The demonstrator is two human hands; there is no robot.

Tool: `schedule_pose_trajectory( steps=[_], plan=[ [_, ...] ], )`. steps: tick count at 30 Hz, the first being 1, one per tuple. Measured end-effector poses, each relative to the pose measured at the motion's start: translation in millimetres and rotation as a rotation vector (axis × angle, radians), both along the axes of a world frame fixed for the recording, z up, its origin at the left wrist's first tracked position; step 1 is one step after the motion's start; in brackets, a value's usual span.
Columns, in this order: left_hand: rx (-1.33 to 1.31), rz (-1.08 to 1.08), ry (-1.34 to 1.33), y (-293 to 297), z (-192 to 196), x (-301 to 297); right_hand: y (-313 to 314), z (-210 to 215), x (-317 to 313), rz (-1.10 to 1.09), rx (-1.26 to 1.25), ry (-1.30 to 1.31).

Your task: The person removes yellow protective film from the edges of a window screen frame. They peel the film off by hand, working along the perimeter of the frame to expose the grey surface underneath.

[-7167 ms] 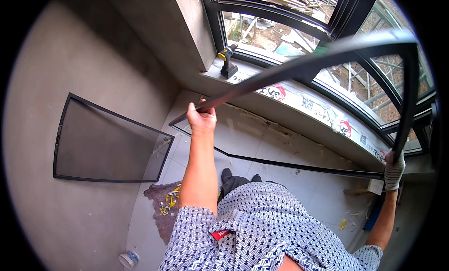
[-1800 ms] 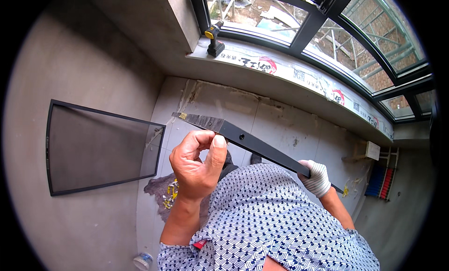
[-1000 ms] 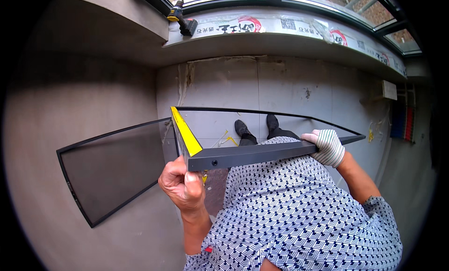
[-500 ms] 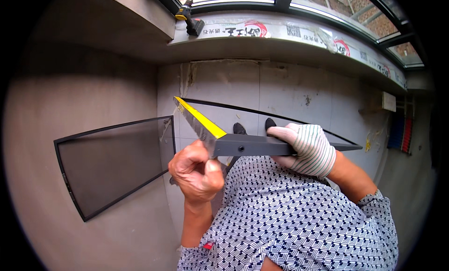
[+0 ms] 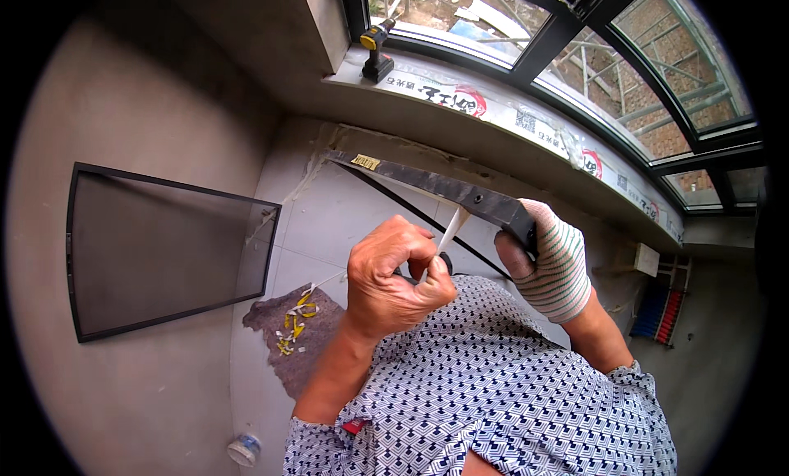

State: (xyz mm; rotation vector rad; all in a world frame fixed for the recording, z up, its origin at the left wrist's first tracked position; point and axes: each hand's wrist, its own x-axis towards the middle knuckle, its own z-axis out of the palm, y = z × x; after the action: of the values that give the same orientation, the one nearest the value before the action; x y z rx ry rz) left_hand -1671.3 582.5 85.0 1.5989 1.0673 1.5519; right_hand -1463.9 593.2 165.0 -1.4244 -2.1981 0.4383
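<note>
A dark grey metal frame [image 5: 431, 184] is held up in front of me, one bar stretching away toward the window side. My right hand [image 5: 546, 266], in a white striped knitted glove with bare fingertips, grips the near corner of this frame. From the bar, a pale strip of tape or film [image 5: 452, 229] runs down to my bare left hand [image 5: 396, 272], which is closed with thumb and forefinger pinched on the strip's end. Near the bar's far end sits a small yellow label [image 5: 366, 161].
A framed mesh screen [image 5: 173, 246] leans on the left wall. A cordless drill [image 5: 377, 53] stands on the wrapped window sill [image 5: 436, 98]. On the floor lie a brown rag [image 5: 275, 320] with yellow and white strips [image 5: 296, 316], and a round container [image 5: 244, 450]. A red-and-blue rack [image 5: 662, 312] is at right.
The frame has turned and its far end has swung up. My left hand has moved right, from the frame's corner to the pulled strip. The view has shifted, bringing the rag into sight.
</note>
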Motion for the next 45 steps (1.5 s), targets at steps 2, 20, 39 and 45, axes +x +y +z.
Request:
schedule_pose_trajectory(
  steps=[2, 20, 39, 45],
  plan=[
    [0.045, -0.037, -0.029, 3, 0, -3, 0, 2, 4, -0.023, 0.004, -0.006],
    [0.234, -0.161, -0.073, 14, -23, 10, -9, 31, 34, -0.422, 0.065, 0.074],
    [-0.549, 0.437, 0.944, -139, -253, -215, -4, 52, 136, -0.487, 0.122, 0.124],
    [-0.767, 0.516, 1.0, -181, -262, -255, -1, 73, 146, -0.426, 0.104, 0.193]
  ],
)
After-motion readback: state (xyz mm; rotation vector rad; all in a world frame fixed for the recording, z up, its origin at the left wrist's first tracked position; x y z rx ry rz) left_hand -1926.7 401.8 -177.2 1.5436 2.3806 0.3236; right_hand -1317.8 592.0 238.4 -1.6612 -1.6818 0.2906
